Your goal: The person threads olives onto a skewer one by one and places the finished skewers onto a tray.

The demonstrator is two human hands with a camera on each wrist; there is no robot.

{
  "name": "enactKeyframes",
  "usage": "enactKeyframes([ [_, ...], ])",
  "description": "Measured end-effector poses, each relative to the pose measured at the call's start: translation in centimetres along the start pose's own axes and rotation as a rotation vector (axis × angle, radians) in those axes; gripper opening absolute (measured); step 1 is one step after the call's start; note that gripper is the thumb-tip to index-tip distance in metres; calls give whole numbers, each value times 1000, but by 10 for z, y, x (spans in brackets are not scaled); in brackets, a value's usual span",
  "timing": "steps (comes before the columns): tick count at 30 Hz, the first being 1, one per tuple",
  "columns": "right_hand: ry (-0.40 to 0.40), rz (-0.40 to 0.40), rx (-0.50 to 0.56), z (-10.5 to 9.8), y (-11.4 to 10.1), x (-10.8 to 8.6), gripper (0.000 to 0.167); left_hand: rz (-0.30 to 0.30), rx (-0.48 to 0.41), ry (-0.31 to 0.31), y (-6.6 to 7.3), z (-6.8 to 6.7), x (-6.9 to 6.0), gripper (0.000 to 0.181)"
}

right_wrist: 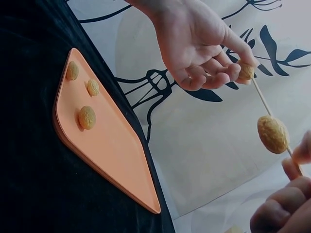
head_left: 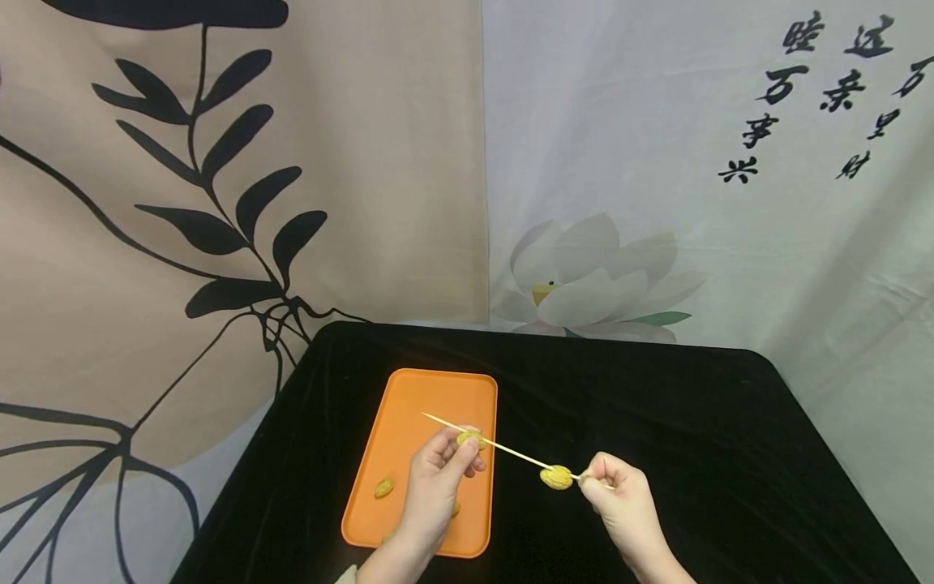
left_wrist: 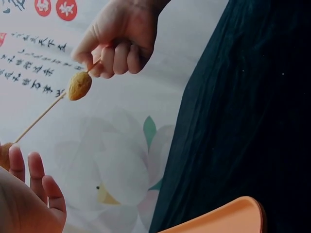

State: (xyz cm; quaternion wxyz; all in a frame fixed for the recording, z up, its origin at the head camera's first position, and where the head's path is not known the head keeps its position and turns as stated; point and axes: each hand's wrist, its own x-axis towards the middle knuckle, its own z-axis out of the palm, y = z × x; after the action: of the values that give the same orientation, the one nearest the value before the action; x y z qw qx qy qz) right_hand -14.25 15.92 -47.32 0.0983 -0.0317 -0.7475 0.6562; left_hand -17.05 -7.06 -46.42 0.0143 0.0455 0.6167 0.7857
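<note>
**A thin stick (head_left: 514, 453) held between two pinches**

Leftmost, the orange tray (head_left: 438, 395) bears loose yellow pieces (head_left: 383, 488). Over it, my left hand (head_left: 438, 470) pinches a wrinkled piece (head_left: 468, 437) near the stick's pointed tip; it looks threaded, though my fingers hide too much to be sure. Farther right, a second piece (head_left: 556, 478) sits on the stick, just beside my right hand (head_left: 620, 495), which pinches the other end. I'd judge everything light: the stick stiff but snappable, best gripped close to the piece; the pieces firm, maybe tacky, best taken by their sides, clear of the point.

Black cloth-covered table (head_left: 642, 414) with an orange tray (head_left: 438, 397) on it.
</note>
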Motion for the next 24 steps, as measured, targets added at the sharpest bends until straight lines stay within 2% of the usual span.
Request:
enactKeyframes([
  [10,12,-15,-19,3,0,0,23,14,-20,-19,-3,5,-2,20],
  [16,7,-20,-28,4,0,1,22,46,-48,-24,-6,9,-3,27],
  [24,13,-5,-16,6,-1,3,21,34,-56,-5,-12,13,-4,25],
])
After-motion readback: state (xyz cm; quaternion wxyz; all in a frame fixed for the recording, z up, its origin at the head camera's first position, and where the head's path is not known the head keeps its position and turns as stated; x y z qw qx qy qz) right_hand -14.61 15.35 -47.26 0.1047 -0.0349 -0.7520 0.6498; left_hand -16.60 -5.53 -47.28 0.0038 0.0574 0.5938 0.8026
